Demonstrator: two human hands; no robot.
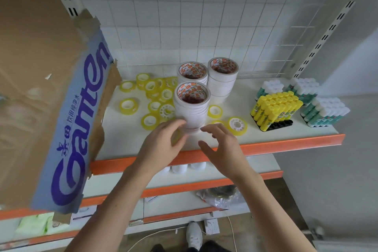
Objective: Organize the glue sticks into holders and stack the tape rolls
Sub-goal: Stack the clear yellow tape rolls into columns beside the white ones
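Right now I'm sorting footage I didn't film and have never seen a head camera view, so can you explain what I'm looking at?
This is a single picture from a camera worn on a person's head, looking forward and down at a shop shelf. The two arms reaching in are the wearer's own. The left hand and right hand hover open on either side of the nearest stack of white tape rolls, holding nothing. Two more white stacks stand behind it. Small yellow tape rolls lie scattered around. To the right, yellow glue sticks and green-and-white glue sticks stand in holders. A cardboard box sits at left.
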